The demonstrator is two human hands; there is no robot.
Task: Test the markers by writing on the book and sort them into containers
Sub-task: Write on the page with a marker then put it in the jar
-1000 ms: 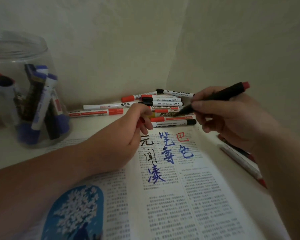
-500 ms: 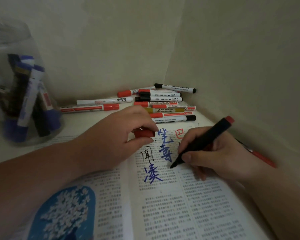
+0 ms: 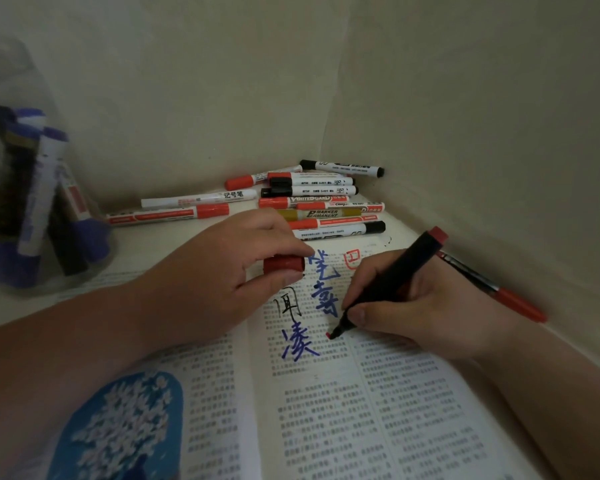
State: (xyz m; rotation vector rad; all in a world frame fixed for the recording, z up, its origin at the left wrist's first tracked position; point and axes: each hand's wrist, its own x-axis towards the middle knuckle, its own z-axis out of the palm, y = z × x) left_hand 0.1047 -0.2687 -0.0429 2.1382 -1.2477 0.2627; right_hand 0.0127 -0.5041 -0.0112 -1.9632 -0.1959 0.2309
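Observation:
An open book (image 3: 326, 410) with printed text lies in front of me, with blue, black and red handwritten characters at the top of its right page. My right hand (image 3: 420, 306) grips a black marker with a red end (image 3: 395, 275); its red tip touches the page and has left a small red mark. My left hand (image 3: 222, 275) rests on the book's left page and pinches the red cap (image 3: 283, 263) between thumb and fingers. A pile of several red and black markers (image 3: 323, 202) lies in the far corner.
A clear plastic jar (image 3: 32, 202) at the left holds several blue and dark markers. A thin red-capped pen (image 3: 492, 289) lies along the right wall beside the book. Walls close in behind and on the right.
My right hand has come down from above the marker pile to the page, and the marker tip now touches the paper. The left hand with the cap has stayed on the book.

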